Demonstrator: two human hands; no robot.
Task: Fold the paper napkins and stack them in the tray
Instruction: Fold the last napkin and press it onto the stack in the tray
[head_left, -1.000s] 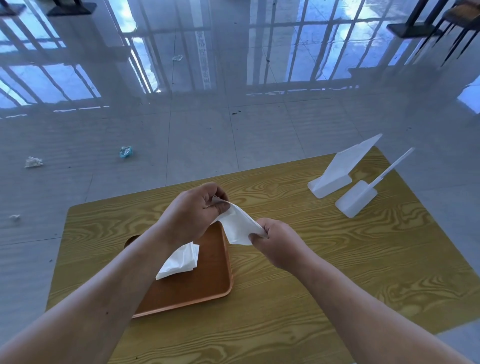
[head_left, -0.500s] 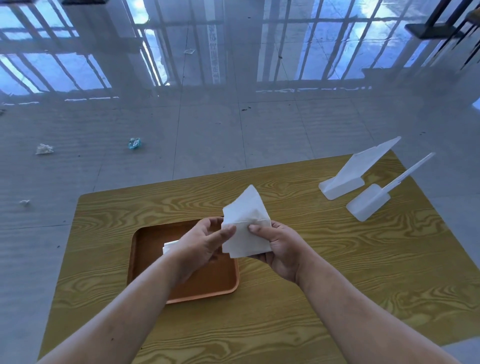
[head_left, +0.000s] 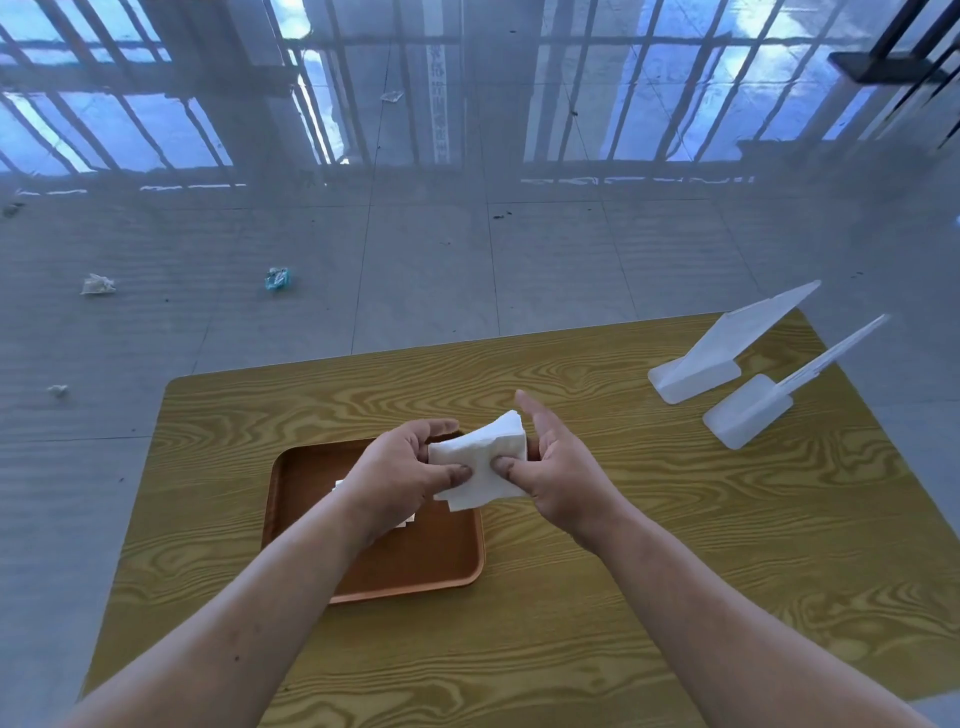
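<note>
— Listing containers first: what holds what?

— Item one, brown wooden tray (head_left: 291, 499), rounded corners, lying flat on the yellow wood-grain table (head_left: 675, 545). Contents: folded white napkins (head_left: 340, 486), mostly hidden under the left forearm; only small white edges show, so the count cannot be told.

— Other items on the table?

— Two white plastic stands: a sloped-panel stand (head_left: 727, 353) near the far right corner, and a thin-blade stand (head_left: 753, 410) just beside it, nearer the viewer. Both hold nothing.

— Any brand, label or writing?

— None readable on the tray, the stands or the paper. A strip of characters shows in the reflection on the glossy tiled floor (head_left: 436, 270), too blurred to read.

— The grip?

— Left hand (head_left: 400, 473): thumb on top and fingers curled behind, pinching the left edge of a white paper napkin (head_left: 480, 457). Right hand (head_left: 550, 467): thumb pressing the napkin's right side, index finger lifted straight and clear of it, remaining fingers behind the sheet.

— Location of that napkin?

— Held in the air between both hands, above the tray's far right corner, partly folded, lower edge hanging loose.

— Floor entries?

— Crumpled scraps: white paper (head_left: 97, 285), teal wrapper (head_left: 276, 278), small white bit (head_left: 58, 389).
</note>
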